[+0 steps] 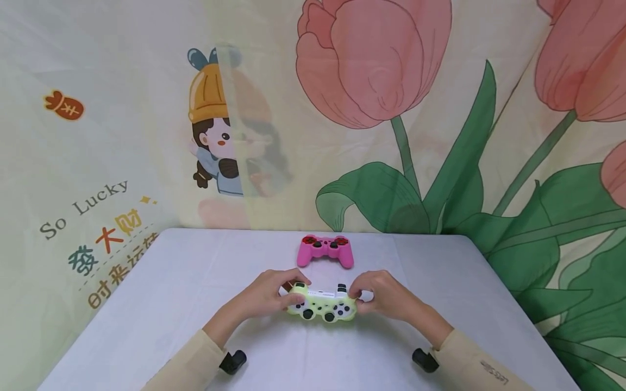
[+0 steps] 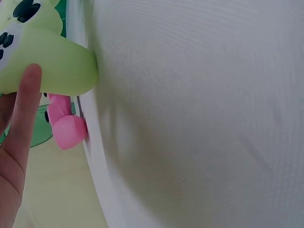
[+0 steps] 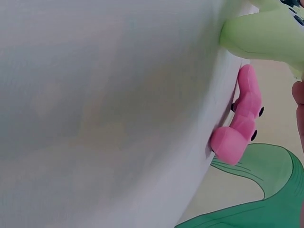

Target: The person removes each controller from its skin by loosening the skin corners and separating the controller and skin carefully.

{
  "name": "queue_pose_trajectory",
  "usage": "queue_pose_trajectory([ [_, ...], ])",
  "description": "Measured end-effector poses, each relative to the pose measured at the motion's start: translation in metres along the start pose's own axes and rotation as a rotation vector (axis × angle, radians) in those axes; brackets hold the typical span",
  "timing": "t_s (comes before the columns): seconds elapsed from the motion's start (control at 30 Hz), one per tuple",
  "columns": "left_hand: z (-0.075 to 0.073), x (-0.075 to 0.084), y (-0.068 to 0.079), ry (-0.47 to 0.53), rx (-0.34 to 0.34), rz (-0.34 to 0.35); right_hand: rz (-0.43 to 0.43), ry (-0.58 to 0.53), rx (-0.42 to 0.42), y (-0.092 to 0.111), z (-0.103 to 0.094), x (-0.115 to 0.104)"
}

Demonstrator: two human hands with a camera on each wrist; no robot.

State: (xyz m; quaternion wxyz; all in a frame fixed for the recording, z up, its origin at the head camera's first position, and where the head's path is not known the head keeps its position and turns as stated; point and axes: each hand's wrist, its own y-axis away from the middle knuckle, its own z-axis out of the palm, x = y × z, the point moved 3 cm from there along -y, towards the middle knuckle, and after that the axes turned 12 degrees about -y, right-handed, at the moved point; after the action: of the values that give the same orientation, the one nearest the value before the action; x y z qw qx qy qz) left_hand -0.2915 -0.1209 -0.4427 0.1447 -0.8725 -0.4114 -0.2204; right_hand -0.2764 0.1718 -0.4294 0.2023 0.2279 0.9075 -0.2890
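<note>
A white game controller (image 1: pixel 321 305) in a pale green sleeve is tipped up, its thumbsticks toward me. At its left end my left hand (image 1: pixel 266 293) holds it, thumb across the front and fingers behind the upper corner. My right hand (image 1: pixel 391 294) pinches the sleeve's right edge by the shoulder buttons, thumb and forefinger bent. In the left wrist view a rounded green grip of the controller (image 2: pixel 71 69) points down close to the tablecloth. A pink game controller (image 1: pixel 325 251) lies just beyond, touched by neither hand.
A white cloth covers the table (image 1: pixel 274 353), whose far edge meets a printed curtain (image 1: pixel 274 108) with tulips. Black wrist cameras, one on the left sleeve (image 1: pixel 233 362) and one on the right sleeve (image 1: pixel 424 360), stick out over the table.
</note>
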Motion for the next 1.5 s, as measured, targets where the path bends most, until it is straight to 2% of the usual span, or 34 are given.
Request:
queue_pose_trajectory([
  [0.27,-0.003,0.001,-0.001,0.028,-0.018,-0.008,-0.035,0.042,-0.018,0.004,-0.003,-0.004],
  [0.67,-0.001,-0.002,-0.004,0.048,-0.036,-0.016,0.016,0.053,-0.083,0.017,0.002,-0.003],
  [0.77,-0.002,-0.002,-0.004,0.056,-0.04,-0.022,-0.01,0.052,-0.09,0.019,0.004,-0.003],
  [0.93,-0.002,-0.002,-0.004,0.062,-0.04,-0.023,-0.108,0.061,-0.075,0.021,0.009,-0.006],
  [1.03,-0.002,-0.002,-0.003,0.06,-0.038,-0.023,-0.137,0.085,-0.065,0.022,0.012,-0.006],
  [1.27,-0.004,-0.002,-0.005,-0.01,-0.01,-0.019,-0.176,0.211,-0.052,0.022,0.016,-0.007],
  [1.37,-0.003,-0.001,-0.006,-0.009,-0.016,-0.029,-0.204,0.267,-0.026,0.024,0.015,-0.011],
  [1.5,-0.002,-0.001,-0.007,-0.011,-0.023,-0.045,-0.158,0.269,-0.006,0.03,0.012,-0.014],
])
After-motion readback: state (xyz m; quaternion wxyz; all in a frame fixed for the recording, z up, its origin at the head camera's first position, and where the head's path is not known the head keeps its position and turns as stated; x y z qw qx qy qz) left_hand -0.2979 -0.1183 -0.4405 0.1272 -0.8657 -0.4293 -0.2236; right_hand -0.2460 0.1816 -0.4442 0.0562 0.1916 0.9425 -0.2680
